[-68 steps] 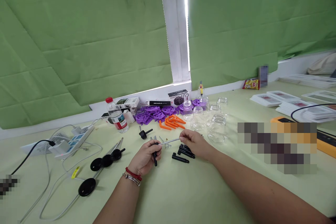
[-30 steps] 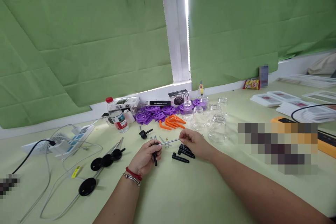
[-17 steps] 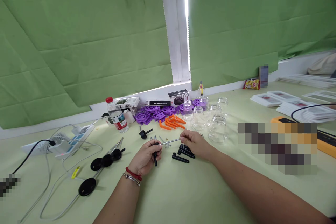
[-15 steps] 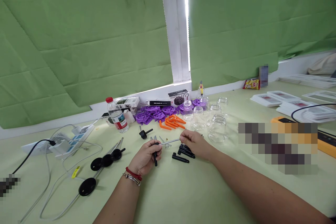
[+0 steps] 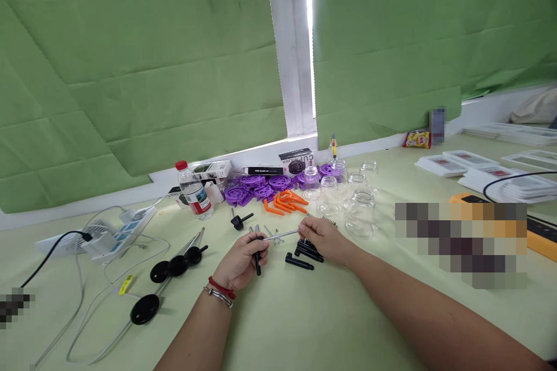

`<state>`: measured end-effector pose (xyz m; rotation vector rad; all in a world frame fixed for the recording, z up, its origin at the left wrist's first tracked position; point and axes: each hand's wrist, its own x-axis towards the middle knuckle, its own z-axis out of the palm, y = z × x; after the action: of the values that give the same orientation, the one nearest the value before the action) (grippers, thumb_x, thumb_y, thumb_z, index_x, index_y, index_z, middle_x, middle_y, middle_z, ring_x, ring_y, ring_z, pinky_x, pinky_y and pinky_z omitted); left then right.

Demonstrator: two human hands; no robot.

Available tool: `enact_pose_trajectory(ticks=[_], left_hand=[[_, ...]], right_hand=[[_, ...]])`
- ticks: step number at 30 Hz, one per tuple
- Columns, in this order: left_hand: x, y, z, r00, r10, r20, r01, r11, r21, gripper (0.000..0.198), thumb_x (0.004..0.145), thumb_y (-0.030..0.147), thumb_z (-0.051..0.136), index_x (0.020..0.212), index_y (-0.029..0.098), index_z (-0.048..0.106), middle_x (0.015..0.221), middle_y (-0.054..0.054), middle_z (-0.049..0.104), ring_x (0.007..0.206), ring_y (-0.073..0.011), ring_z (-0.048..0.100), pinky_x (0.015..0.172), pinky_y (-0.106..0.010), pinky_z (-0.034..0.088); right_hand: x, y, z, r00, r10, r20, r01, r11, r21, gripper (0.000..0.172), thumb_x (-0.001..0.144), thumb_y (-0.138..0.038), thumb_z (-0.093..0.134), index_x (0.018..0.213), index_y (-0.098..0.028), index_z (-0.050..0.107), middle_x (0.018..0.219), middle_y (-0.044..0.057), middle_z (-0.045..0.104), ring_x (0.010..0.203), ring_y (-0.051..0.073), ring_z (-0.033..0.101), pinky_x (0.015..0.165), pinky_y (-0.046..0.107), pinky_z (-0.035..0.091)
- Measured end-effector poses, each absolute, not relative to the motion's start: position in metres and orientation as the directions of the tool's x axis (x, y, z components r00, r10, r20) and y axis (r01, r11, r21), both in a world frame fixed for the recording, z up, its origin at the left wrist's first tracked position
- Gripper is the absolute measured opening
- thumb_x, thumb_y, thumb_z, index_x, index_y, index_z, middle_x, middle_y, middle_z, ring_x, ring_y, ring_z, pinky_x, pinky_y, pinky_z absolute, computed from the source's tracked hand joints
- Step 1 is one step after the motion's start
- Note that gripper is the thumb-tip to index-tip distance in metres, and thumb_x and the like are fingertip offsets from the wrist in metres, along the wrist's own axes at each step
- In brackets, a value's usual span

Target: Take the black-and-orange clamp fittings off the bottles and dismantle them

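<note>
My left hand (image 5: 243,255) is closed round a black plastic handle (image 5: 258,265), which points down below the fingers. From the handle a thin silver metal rod (image 5: 282,235) runs right to my right hand (image 5: 322,239), whose fingers pinch its far end; the fingers hide that tip. Several similar black L-shaped handles (image 5: 299,261) lie on the table just below my right hand. Small screws (image 5: 277,239) and metal pieces are scattered behind the rod. Springs (image 5: 329,222) show partly behind my right hand.
Glass jars (image 5: 360,214), orange bent parts (image 5: 285,202) and purple wheel-like parts (image 5: 237,194) stand behind my hands. Left are a water bottle (image 5: 194,188), black discs on rods (image 5: 145,309), a power strip (image 5: 130,232) and cables. White frames (image 5: 500,182) lie at right.
</note>
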<state>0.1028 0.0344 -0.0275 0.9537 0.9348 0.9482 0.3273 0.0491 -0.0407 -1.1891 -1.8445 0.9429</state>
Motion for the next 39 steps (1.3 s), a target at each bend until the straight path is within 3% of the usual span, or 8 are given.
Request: enact_pose_trajectory(ticks=[7,12,17,29,39], left_hand=[[0.102,0.033,-0.027,0.289,0.935,-0.203,-0.22,0.272,0.937,0.018,0.067,0.017,0.07,0.077,0.014,0.055,0.058,0.004,0.045,0.053,-0.0073,0.042,0.047,-0.02,0.032],[0.102,0.034,-0.029,0.289,0.935,-0.206,-0.231,0.277,0.933,0.019,0.067,0.016,0.07,0.077,0.015,0.054,0.059,0.004,0.045,0.054,-0.0075,0.043,0.047,-0.02,0.033],[0.102,0.035,-0.029,0.291,0.934,-0.206,-0.227,0.276,0.934,0.018,0.067,0.016,0.07,0.078,0.014,0.055,0.058,0.004,0.046,0.054,-0.0076,0.043,0.047,-0.02,0.032],[0.102,0.033,-0.027,0.304,0.932,-0.199,-0.226,0.273,0.935,0.017,0.068,0.017,0.07,0.076,0.015,0.055,0.059,0.004,0.045,0.055,-0.0078,0.043,0.048,-0.02,0.033],[0.103,0.034,-0.027,0.291,0.934,-0.207,-0.223,0.277,0.935,0.019,0.066,0.018,0.071,0.076,0.015,0.055,0.058,0.004,0.045,0.054,-0.0076,0.043,0.048,-0.02,0.033]], right_hand=[[0.326,0.055,-0.057,-0.295,0.916,0.272,0.211,0.34,-0.916,0.014,0.084,-0.033,0.048,0.092,-0.022,0.051,0.076,-0.002,0.049,0.068,0.012,0.044,0.063,0.024,0.039],[0.327,0.055,-0.056,-0.312,0.909,0.278,0.263,0.363,-0.894,0.007,0.083,-0.028,0.048,0.083,-0.021,0.051,0.069,-0.004,0.046,0.062,0.011,0.04,0.058,0.023,0.035],[0.327,0.055,-0.054,-0.312,0.917,0.246,0.318,0.345,-0.883,0.011,0.084,-0.031,0.046,0.08,-0.021,0.051,0.065,-0.005,0.044,0.057,0.01,0.036,0.053,0.023,0.031],[0.327,0.051,-0.045,-0.297,0.929,0.222,0.401,0.332,-0.853,0.022,0.086,-0.035,0.044,0.074,-0.019,0.053,0.065,-0.003,0.047,0.061,0.012,0.041,0.058,0.024,0.034],[0.327,0.049,-0.042,-0.309,0.931,0.194,0.394,0.311,-0.865,0.027,0.087,-0.038,0.043,0.071,-0.019,0.054,0.06,-0.004,0.044,0.056,0.011,0.037,0.054,0.024,0.031]])
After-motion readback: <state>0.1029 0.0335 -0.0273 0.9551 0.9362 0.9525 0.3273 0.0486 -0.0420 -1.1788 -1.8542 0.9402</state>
